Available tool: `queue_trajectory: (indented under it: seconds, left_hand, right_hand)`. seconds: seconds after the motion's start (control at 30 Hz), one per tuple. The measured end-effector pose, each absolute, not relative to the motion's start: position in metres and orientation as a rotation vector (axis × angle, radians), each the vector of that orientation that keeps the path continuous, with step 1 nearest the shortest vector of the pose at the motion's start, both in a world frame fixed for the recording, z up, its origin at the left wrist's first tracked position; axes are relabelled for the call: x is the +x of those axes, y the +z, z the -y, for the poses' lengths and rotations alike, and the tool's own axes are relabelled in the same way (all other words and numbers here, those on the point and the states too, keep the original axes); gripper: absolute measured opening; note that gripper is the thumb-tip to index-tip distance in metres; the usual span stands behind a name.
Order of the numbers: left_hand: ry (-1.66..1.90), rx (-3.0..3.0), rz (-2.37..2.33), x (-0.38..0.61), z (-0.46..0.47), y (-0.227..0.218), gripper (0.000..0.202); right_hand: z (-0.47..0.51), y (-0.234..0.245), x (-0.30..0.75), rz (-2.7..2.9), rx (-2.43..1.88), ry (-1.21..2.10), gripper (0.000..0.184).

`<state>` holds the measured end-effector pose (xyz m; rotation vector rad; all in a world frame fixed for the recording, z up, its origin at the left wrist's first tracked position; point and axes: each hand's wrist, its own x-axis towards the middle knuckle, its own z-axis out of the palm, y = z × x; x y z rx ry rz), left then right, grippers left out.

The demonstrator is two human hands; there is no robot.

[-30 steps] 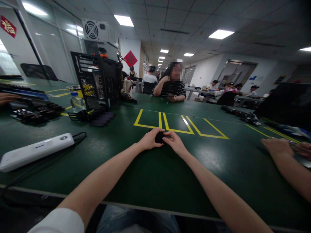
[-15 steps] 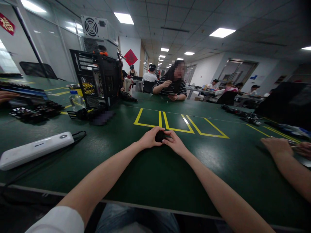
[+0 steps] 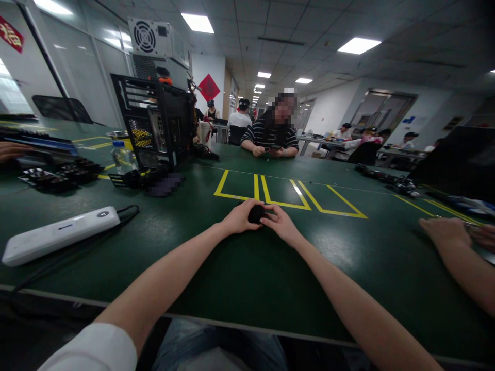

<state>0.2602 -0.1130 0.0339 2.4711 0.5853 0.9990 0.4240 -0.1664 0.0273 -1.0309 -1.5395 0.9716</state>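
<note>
My left hand (image 3: 238, 218) and my right hand (image 3: 281, 222) meet over the middle of the green table (image 3: 240, 278), just short of the yellow tape boxes (image 3: 286, 195). Between them sits a small round black object (image 3: 256, 214); fingers of both hands curl around it and pinch it from either side. What the object is cannot be made out. Both forearms stretch out from the near table edge.
A white power strip (image 3: 58, 235) with a black cable lies at the left. A black open computer case (image 3: 157, 126) and a water bottle (image 3: 122, 158) stand behind it. Another person's hand (image 3: 444, 230) rests at the right; a seated person (image 3: 273, 136) faces me across the table.
My hands stay closed on the black object in about the same spot. The view has tilted slightly, and the person opposite has lowered a hand to the table.
</note>
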Motion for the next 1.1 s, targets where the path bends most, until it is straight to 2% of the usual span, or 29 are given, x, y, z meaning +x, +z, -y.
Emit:
queue_trajectory:
  seconds: [0.3,0.5,0.67,0.87,1.1]
  left_hand:
    - [1.000,2.474,-0.595,0.2611,0.1118,0.0327,0.060]
    - [0.998,2.467,-0.558,0.2594,0.1124,0.0335,0.058]
    - [0.999,2.462,-0.558,0.2580,0.1136,0.0344,0.058]
    - [0.989,2.481,-0.602,0.2601,0.1129,0.0335,0.059]
    - [0.998,2.493,-0.580,0.2601,0.1122,0.0332,0.058]
  right_hand:
    - [0.1653,0.0244,0.4218,1.483,-1.042,0.954,0.022]
    - [0.1670,0.0290,0.4208,1.515,-1.070,0.933,0.033]
    - [0.1671,0.0264,0.4216,1.539,-1.056,0.960,0.032]
    - [0.1641,0.0228,0.4205,1.489,-1.055,0.909,0.018]
    - [0.1653,0.0278,0.4209,1.511,-1.073,0.940,0.031]
